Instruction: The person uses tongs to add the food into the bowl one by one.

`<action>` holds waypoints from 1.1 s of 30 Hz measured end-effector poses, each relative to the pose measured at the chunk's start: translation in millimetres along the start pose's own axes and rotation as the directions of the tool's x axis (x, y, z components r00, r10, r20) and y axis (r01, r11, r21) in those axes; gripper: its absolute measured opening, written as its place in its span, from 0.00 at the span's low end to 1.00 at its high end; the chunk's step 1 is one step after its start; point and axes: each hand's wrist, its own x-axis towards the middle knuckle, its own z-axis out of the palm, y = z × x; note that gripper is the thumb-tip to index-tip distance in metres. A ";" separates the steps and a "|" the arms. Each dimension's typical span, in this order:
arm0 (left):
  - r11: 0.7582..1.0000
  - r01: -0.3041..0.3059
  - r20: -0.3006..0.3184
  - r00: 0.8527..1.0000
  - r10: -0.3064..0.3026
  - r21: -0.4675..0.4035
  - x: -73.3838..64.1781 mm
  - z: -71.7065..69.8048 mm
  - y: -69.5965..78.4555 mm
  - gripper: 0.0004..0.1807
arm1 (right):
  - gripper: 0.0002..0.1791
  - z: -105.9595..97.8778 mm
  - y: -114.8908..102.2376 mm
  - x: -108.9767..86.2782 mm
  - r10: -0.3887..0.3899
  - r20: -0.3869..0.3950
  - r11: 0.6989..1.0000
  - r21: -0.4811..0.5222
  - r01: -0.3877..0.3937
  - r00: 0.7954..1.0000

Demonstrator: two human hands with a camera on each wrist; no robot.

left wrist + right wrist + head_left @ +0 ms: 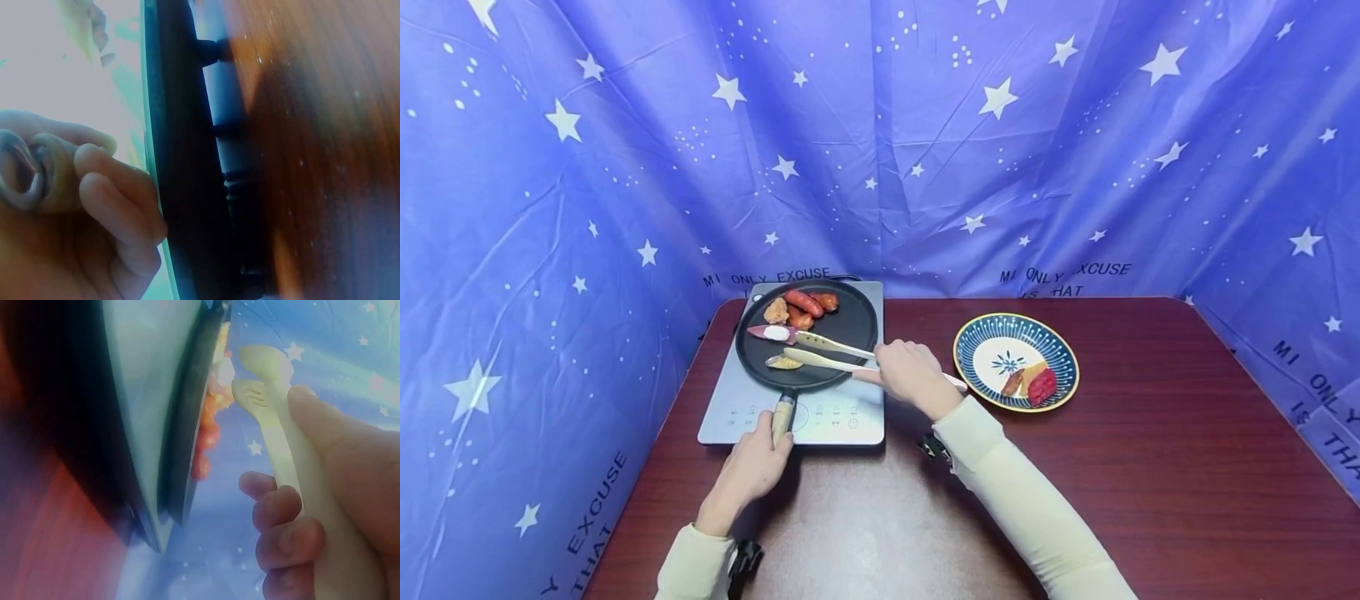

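My left hand (751, 461) grips the beige handle (782, 417) of a flat black frying pan (842, 333). In the left wrist view its fingers curl round the handle, near a metal ring (32, 187). My right hand (912, 375) holds cream tongs (827, 363) over the pan, the two arms spread apart. One tong tip overlaps a purplish-pink piece of food with a white patch (775, 333); the other is right at a yellowish piece (784, 362). Red sausages (803, 302) and a brown lumpy nugget (776, 311) lie at the pan's back left.
Under the pan is a pale induction cooker (722, 417) with touch controls along its front. To the right, a blue-and-white patterned plate (981, 350) bears a red piece of food (1042, 387) and brownish pieces. Starry blue curtains (880, 167) surround the dark red wooden table (1150, 433).
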 end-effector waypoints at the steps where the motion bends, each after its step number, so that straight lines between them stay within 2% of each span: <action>1: 1.000 0.002 0.001 1.000 -0.002 0.000 0.2 0.3 -0.4 0.16 | 0.27 -0.3 2.9 -1.7 0.001 -0.012 1.000 -0.002 -0.001 1.000; 5: 1.000 0.006 0.004 1.000 -0.006 0.003 0.5 0.4 -1.4 0.16 | 0.28 -3.2 16.0 -9.8 0.018 -0.056 1.000 -0.012 -0.018 0.998; 15: 1.000 0.003 -0.005 1.000 -0.003 0.005 1.2 -1.2 -1.9 0.17 | 0.29 -11.5 58.3 -37.6 0.090 -0.063 0.995 -0.027 -0.092 0.994; 22: 1.000 0.001 -0.007 1.000 -0.001 -0.002 0.8 -1.1 -1.4 0.17 | 0.27 -17.5 87.1 -58.9 0.137 -0.108 0.989 -0.048 -0.143 0.985; 27: 1.000 0.000 0.001 1.000 0.000 -0.006 0.8 -0.1 -2.1 0.17 | 0.27 -23.0 111.3 -72.0 0.205 -0.071 0.977 -0.046 -0.209 0.976; 33: 1.000 -0.007 0.001 1.000 0.007 -0.002 0.5 0.5 -2.2 0.17 | 0.27 -31.8 140.7 -92.3 0.247 -0.038 0.968 -0.045 -0.249 0.968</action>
